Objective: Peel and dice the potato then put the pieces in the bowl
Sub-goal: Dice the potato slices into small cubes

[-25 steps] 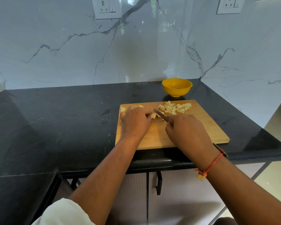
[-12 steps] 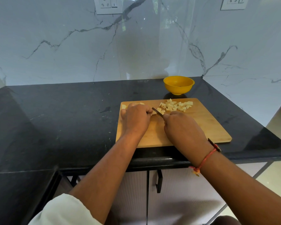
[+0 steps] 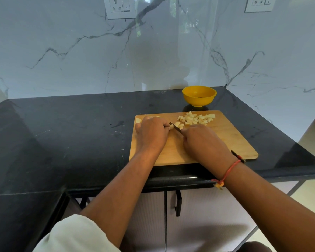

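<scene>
A wooden cutting board (image 3: 225,142) lies on the black counter. My left hand (image 3: 152,132) curls over a potato piece near the board's far left; only pale bits (image 3: 138,120) show beside my fingers. My right hand (image 3: 203,140) grips a knife (image 3: 175,127) whose blade points left and touches the potato by my left fingers. A heap of diced potato (image 3: 196,118) sits at the board's far edge. The yellow bowl (image 3: 199,95) stands just behind the board.
The black counter (image 3: 71,133) stretches left and wraps into an L at the near left. A marble wall with two socket plates (image 3: 120,7) rises behind. The counter's front edge runs under my wrists, with cabinet doors below.
The knife and my right hand have shifted a little left toward my left hand. The blade now sits against the potato at my left fingertips.
</scene>
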The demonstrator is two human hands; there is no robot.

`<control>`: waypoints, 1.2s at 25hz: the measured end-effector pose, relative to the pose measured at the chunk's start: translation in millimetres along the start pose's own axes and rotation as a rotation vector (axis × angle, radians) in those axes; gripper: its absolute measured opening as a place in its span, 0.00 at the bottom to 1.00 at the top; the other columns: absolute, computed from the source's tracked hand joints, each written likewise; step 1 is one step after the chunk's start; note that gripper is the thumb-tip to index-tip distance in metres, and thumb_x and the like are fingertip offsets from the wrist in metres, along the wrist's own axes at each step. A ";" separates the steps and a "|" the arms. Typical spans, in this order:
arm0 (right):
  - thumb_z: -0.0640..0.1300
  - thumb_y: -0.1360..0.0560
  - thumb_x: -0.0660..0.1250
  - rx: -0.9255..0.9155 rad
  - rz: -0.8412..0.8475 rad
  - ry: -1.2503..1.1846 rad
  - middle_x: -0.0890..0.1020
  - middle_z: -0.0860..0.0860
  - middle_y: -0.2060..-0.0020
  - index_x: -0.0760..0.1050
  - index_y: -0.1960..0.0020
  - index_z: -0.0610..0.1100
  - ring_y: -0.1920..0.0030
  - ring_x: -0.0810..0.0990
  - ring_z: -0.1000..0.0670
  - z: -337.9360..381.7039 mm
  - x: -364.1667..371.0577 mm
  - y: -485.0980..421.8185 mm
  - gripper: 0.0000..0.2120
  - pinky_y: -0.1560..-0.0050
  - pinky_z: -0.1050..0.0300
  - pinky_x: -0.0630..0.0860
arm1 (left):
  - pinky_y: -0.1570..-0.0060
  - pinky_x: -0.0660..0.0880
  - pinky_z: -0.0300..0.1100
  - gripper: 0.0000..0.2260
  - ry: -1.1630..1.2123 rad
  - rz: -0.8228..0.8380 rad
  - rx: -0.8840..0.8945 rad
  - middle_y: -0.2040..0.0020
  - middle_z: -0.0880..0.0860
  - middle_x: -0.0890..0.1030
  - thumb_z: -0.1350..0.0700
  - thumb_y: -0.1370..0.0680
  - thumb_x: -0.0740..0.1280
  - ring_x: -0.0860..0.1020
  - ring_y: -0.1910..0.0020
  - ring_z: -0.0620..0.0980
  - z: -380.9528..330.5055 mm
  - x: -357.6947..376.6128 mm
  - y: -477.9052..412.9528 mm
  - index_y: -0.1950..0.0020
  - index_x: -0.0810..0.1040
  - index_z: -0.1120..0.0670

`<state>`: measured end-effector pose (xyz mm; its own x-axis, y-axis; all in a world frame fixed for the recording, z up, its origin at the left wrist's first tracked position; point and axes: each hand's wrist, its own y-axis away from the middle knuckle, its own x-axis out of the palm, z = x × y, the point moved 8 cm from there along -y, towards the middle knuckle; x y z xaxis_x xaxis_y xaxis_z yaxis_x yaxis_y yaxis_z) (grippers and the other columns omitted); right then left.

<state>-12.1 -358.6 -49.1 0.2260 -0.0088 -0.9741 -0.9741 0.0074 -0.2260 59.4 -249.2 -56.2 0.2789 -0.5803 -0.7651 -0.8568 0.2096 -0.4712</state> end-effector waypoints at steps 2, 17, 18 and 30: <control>0.42 0.18 0.58 0.010 0.012 0.018 0.68 0.53 0.58 0.76 0.36 0.48 0.58 0.71 0.54 -2.9 0.0 7.4 0.13 0.57 0.61 0.70 | 0.47 0.62 0.47 0.07 -0.007 0.000 0.012 0.55 0.43 0.84 0.49 0.20 0.69 0.76 0.44 0.46 -0.8 -0.9 0.6 0.54 0.86 0.45; 0.46 0.17 0.55 0.141 -0.172 -0.095 0.72 0.53 0.55 0.72 0.31 0.50 0.60 0.73 0.53 -6.2 -18.2 38.6 0.16 0.62 0.60 0.68 | 0.46 0.68 0.49 0.07 -0.042 0.017 0.036 0.51 0.44 0.84 0.49 0.20 0.68 0.75 0.43 0.48 -1.9 2.4 0.6 0.50 0.86 0.45; 0.46 0.17 0.55 0.134 -0.178 -0.098 0.72 0.53 0.55 0.72 0.31 0.50 0.60 0.72 0.54 -3.4 -17.3 37.9 0.16 0.62 0.61 0.67 | 0.46 0.67 0.48 0.07 -0.042 0.021 0.033 0.51 0.44 0.83 0.49 0.20 0.67 0.75 0.43 0.48 -1.9 2.5 0.6 0.50 0.86 0.44; 0.45 0.16 0.56 0.088 -0.076 -0.100 0.71 0.53 0.57 0.74 0.35 0.47 0.60 0.71 0.55 3.5 -3.8 19.0 0.13 0.60 0.62 0.67 | 0.48 0.65 0.47 0.08 -0.053 0.026 0.032 0.55 0.43 0.82 0.47 0.20 0.67 0.75 0.45 0.48 0.7 5.9 -3.8 0.55 0.85 0.45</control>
<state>-31.4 -355.0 -49.7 0.3027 0.0870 -0.9491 -0.9507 0.0984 -0.2941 64.6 -252.9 -59.2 0.2796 -0.5319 -0.7993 -0.8500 0.2499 -0.4637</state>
